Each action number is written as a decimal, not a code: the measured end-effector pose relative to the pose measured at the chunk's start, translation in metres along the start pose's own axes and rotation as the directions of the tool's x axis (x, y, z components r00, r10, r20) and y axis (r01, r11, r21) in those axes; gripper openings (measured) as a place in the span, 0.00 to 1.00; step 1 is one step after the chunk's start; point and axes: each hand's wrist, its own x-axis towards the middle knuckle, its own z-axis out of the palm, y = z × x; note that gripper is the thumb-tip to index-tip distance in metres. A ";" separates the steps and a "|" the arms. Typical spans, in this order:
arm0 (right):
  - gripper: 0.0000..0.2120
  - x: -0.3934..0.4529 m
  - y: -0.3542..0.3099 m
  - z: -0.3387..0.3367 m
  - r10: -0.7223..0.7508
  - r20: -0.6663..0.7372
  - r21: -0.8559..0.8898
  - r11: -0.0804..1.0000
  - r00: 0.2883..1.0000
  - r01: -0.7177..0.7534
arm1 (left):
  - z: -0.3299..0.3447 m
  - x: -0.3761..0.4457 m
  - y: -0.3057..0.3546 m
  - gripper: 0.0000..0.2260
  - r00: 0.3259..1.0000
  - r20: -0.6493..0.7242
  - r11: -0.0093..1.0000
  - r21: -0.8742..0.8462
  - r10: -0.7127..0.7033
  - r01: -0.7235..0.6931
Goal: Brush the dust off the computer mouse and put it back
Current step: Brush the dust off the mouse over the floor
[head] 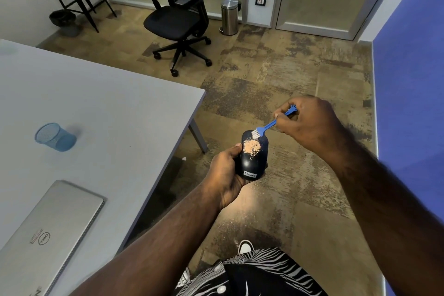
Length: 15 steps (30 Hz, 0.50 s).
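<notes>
Left hand [225, 170] is wrapped around a black Lenovo mouse [252, 156], held out over the carpet just off the desk [101, 94] corner. Right hand [310, 122] pinches a little blue brush [269, 125], bristles touching the mouse's front end, right next to a tan dust pile [251, 146]. Closed laptop [45, 235] and blue mesh cup [55, 137] sit on the desk

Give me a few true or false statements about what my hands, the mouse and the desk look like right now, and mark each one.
1. The left hand holds the mouse over the floor. True.
2. The right hand holds a red brush. False: the brush is blue.
3. Dust lies on the mouse. True.
4. The laptop is open. False: it is shut.
5. The cup stands upright. False: it lies on its side on the desk.
</notes>
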 end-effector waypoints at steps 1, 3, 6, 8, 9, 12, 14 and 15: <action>0.05 0.001 0.001 0.000 0.002 -0.025 -0.040 0.999 1.000 -0.003 | 0.000 -0.001 0.000 0.16 1.000 0.000 1.000 -0.001 -0.001 0.001; 0.06 0.003 0.001 -0.002 0.009 -0.081 -0.063 0.998 0.997 -0.014 | 0.001 -0.002 -0.001 0.17 1.000 0.003 1.000 -0.005 -0.004 0.004; 0.04 0.002 -0.001 -0.003 0.008 -0.026 0.059 0.998 1.000 -0.007 | 0.001 -0.003 0.001 0.18 1.000 0.012 1.000 -0.007 0.000 0.001; 0.03 0.000 0.000 -0.001 -0.016 0.014 0.035 0.999 1.000 0.015 | 0.002 -0.003 0.001 0.18 1.000 0.011 1.000 -0.014 -0.004 0.004; 0.03 0.001 0.001 0.000 -0.017 0.005 0.000 1.000 1.000 0.017 | 0.002 -0.003 0.001 0.18 1.000 0.011 1.000 -0.016 -0.006 0.007; 0.05 0.003 0.003 -0.002 -0.015 -0.077 -0.045 0.999 0.997 0.011 | 0.002 -0.004 0.000 0.17 1.000 0.013 1.000 -0.026 -0.014 0.014; 0.04 0.002 0.003 -0.004 -0.011 -0.054 0.028 1.000 0.998 0.013 | 0.001 -0.003 0.000 0.16 1.000 0.010 0.999 -0.035 -0.013 0.013; 0.03 0.002 0.003 -0.004 -0.016 -0.022 0.056 0.998 1.000 0.017 | 0.001 -0.003 0.000 0.16 1.000 0.007 0.999 -0.036 -0.012 0.013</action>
